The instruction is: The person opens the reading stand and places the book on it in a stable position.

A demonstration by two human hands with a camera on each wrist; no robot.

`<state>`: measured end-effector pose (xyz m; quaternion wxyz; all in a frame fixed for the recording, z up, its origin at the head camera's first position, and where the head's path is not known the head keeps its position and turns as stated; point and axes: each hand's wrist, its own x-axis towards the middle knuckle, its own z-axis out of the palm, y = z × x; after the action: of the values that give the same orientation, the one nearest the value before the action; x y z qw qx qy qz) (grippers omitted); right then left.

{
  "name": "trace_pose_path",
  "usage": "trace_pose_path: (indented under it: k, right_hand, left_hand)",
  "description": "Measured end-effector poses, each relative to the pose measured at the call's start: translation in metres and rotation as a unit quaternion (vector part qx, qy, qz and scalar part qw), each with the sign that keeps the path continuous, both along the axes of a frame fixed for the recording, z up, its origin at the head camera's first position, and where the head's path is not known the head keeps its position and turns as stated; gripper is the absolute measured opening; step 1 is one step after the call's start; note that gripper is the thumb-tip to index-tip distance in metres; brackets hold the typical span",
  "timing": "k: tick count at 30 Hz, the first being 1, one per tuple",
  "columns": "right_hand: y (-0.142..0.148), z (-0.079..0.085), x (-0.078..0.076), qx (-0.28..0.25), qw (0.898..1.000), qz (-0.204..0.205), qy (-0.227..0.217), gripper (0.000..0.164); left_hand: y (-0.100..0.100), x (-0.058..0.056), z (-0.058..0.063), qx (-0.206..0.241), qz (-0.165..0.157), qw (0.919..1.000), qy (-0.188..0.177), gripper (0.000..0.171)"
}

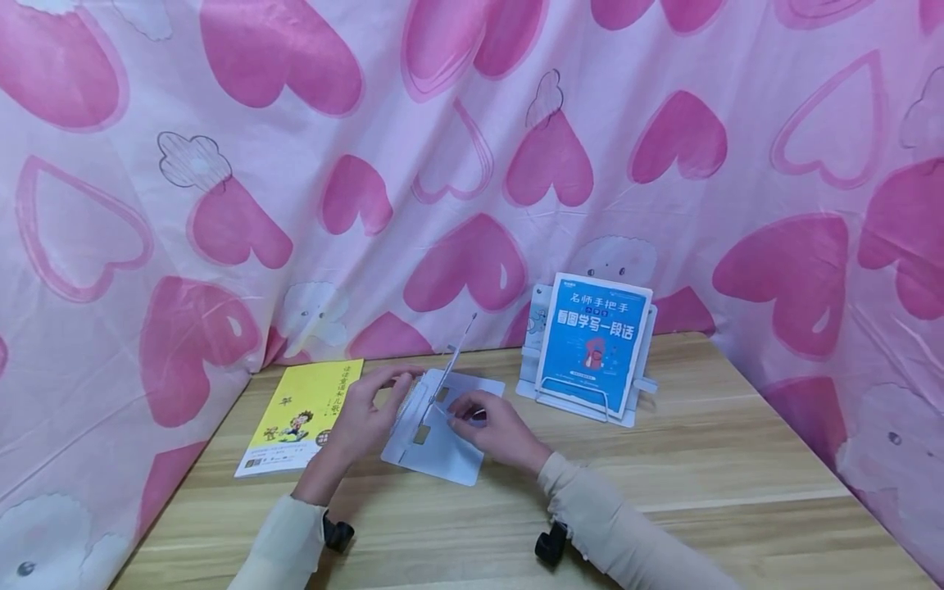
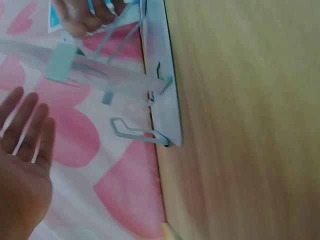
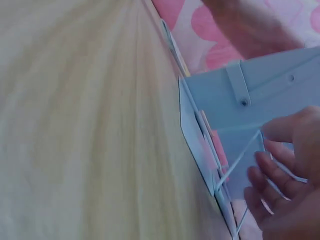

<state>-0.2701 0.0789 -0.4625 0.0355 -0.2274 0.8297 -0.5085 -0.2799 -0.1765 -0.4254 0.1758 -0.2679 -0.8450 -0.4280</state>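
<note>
The person's two hands meet over a pale folding book stand point(image 1: 460, 451) on the wood-grained table point(image 1: 686, 500); its base plate lies flat, and its upright panel point(image 3: 210, 92) rises from it, seen nearly edge-on in the head view. No book sits in this stand. The right hand point(image 1: 497, 428) is at the stand's right side, thumb and fingers bent round a thin wire loop point(image 3: 239, 161) that it pinches above the base. The left hand point(image 1: 372, 416) is on the opposite side of the panel, beside the stand's left edge; the left wrist view shows its fingers loosely extended, gripping nothing, with a gap between them and the panel. A second wire loop point(image 2: 140, 136) juts from the base on that side. Small tan rectangles point(image 1: 421, 434) show in the base plate. To the right, well apart from the hands, a second stand point(image 1: 528, 365) holds a blue book point(image 1: 568, 352), leaning back with its cover forward, a wire holder point(image 1: 575, 385) crossing its lower part. A yellow book point(image 1: 306, 401) lies flat left of the hands, partly covered by the left hand in the head view.
</note>
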Motion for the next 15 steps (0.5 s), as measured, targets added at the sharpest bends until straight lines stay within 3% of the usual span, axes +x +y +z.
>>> trace_pose_path:
  k: [8, 15]
  right_hand:
    - [-0.015, 0.011, 0.016, -0.020, 0.998, 0.040, 0.036, 0.011]
    - [-0.023, 0.016, 0.024, -0.001, 0.997, 0.055, 0.060, 0.014]
  left_hand:
    - [0.001, -0.041, -0.017, -0.027, 0.013, 0.9957, -0.088, 0.046]
    - [0.001, -0.058, -0.033, -0.043, -0.034, 0.9737, -0.221, 0.058]
